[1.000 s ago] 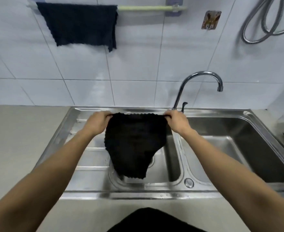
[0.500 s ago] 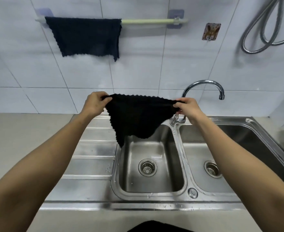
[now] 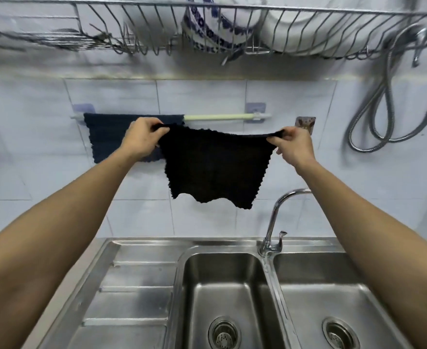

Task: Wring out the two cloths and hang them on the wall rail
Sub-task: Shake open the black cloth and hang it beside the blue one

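Note:
A black cloth is stretched flat between my hands, held by its two top corners in front of the tiled wall. My left hand pinches the left corner and my right hand pinches the right corner. The cloth's top edge sits just below the pale green wall rail. A dark blue cloth hangs over the rail's left half, partly hidden behind my left hand and the black cloth. The rail's right half is bare.
A wire dish rack with plates hangs above the rail. A coiled metal hose hangs at the right. Below are a curved faucet and a steel double sink with a drainboard on the left.
Both hands have lifted the black cloth from over the sink up to rail height, and the view has tilted upward so the dish rack now shows.

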